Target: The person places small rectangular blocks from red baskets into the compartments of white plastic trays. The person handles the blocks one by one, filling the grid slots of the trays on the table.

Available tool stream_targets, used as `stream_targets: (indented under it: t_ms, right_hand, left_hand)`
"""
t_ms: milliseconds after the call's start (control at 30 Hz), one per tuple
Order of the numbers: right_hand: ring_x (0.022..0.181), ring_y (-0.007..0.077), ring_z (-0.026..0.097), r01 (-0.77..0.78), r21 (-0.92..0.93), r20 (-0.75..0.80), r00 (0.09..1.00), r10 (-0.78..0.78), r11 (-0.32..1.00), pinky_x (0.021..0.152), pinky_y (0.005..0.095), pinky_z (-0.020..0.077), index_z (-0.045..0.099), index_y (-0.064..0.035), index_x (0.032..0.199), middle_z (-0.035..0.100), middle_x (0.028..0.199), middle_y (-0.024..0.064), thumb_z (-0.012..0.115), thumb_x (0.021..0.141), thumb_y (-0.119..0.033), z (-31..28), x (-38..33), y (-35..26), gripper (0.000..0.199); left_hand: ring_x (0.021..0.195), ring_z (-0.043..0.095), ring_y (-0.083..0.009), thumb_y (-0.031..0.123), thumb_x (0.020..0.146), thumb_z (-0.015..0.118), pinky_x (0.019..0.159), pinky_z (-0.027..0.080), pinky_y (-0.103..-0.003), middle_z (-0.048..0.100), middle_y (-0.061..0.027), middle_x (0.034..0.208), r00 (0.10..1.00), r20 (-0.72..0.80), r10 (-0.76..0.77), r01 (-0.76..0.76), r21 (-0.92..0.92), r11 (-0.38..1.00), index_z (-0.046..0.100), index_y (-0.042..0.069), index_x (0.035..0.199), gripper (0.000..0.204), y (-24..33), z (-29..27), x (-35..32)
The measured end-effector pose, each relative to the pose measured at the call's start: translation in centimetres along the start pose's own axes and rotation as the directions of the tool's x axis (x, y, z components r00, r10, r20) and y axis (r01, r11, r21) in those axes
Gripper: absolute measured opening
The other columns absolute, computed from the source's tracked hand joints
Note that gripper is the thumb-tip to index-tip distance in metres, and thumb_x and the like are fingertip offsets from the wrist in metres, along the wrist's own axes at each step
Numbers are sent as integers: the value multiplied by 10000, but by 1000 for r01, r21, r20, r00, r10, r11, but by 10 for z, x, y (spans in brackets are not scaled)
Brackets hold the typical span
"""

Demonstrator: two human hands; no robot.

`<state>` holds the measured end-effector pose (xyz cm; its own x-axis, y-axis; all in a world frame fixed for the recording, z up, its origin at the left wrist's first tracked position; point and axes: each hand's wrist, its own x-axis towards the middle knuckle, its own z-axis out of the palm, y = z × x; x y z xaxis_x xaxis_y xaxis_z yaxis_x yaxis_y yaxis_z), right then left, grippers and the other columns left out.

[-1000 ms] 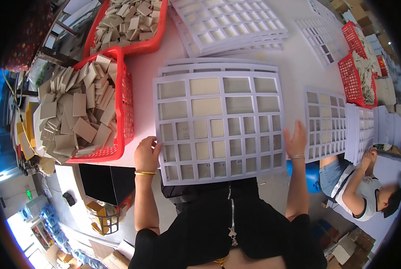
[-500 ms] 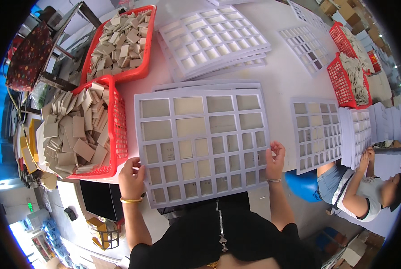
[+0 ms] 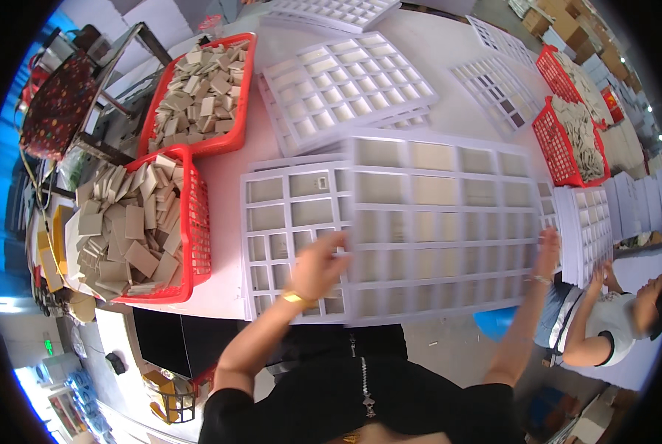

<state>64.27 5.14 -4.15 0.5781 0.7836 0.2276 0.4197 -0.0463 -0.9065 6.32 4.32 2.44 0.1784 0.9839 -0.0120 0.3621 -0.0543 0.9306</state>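
Note:
Between my two hands I hold a white compartment tray (image 3: 449,240), a flat grid of large and small rectangular cells, some cream and some grey inside. It is blurred by motion. My left hand (image 3: 319,268) grips its left edge, with the fingers bent at the rim. At the opposite edge, my right hand (image 3: 545,255) holds the tray with its fingers along the side. A second compartment tray (image 3: 266,229) lies on the table, partly covered by the held one. What my fingers touch on the underside is hidden.
Two red baskets (image 3: 197,229) of beige tiles stand at the left. More grid trays (image 3: 345,89) are stacked at the back. Red baskets (image 3: 556,140) with pale pieces stand at the right, near a stack of trays (image 3: 593,229) where another person (image 3: 597,325) works.
Both hands have carried the compartment tray to the right, off the spot in front of me. Another tray beneath it has come into view at the left.

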Motion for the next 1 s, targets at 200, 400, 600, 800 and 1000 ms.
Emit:
stream_targets:
  t_ms: [200,400,600,800,1000]
  right_hand:
    - [1212,270,476,50,-883,-91,957,-275,466,1021,364,368,470,-10,1322,503,1304,172,629,897,-379,-54,70,-83,585]
    - [1270,324,438,441,-634,266,896,-356,635,1071,398,329,448,6,1329,477,1347,185,643,890,-306,6,50,-60,573]
    - [1228,306,482,584,-361,519,774,-363,727,1048,383,353,572,-39,1200,534,1283,169,639,866,-180,139,-16,-135,369]
    - [1159,296,534,629,-30,609,628,-485,777,1016,382,385,607,-28,1109,562,1236,154,651,822,-107,225,-60,-194,300]
    - [1079,301,557,654,91,704,491,-513,751,952,381,416,637,-48,1043,605,1158,116,676,791,-93,279,-111,-253,259]
  left_hand:
    - [582,591,-140,54,841,626,581,497,-285,632,-62,902,953,284,107,-37,-241,970,448,133,1368,563,3,112,46]
    - [602,600,-140,36,843,629,600,501,-268,646,-57,756,971,220,91,-40,-223,974,671,67,1011,175,6,56,25]
    - [616,603,-83,49,834,667,566,479,-243,659,-52,718,952,-253,172,-80,335,939,704,58,938,111,8,-133,-6]
    - [833,653,-278,290,749,754,709,511,-381,675,-114,896,869,-430,-246,492,692,528,655,87,1041,368,-78,-289,-50]
    - [1001,626,-333,322,660,818,834,510,-426,653,-168,1011,843,-361,-398,487,826,284,559,67,1120,587,-141,-281,-43]
